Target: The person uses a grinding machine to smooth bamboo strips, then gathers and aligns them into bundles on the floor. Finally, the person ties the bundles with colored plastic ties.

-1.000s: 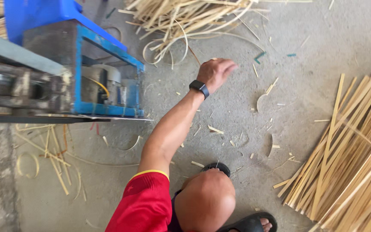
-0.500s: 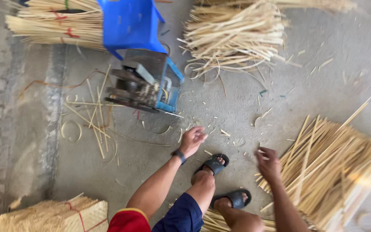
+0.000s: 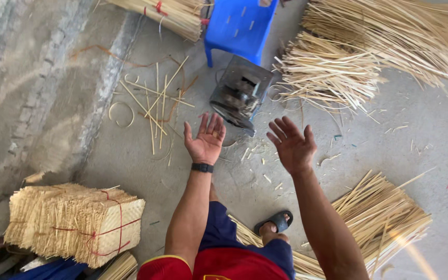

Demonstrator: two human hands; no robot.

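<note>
My left hand [image 3: 205,139] is raised palm up with fingers spread, holding nothing; a black watch sits on its wrist. My right hand [image 3: 290,144] is also lifted, palm up, fingers apart and empty. Both hover over the concrete floor just in front of a small dark metal machine [image 3: 240,95] that stands beside a blue plastic stool [image 3: 240,25]. A loose heap of thin bamboo strips [image 3: 385,212] lies on the floor to the right of my right arm.
A tied bundle of short bamboo strips [image 3: 76,220] sits at lower left. Large piles of long strips [image 3: 379,46] lie at upper right, another tied bundle [image 3: 169,13] at the top. Scattered strips and curls [image 3: 154,101] litter the floor left of the machine.
The view has pulled back and higher. Both hands have lifted off the floor and turned palm up, empty; the right hand has left the strip pile.
</note>
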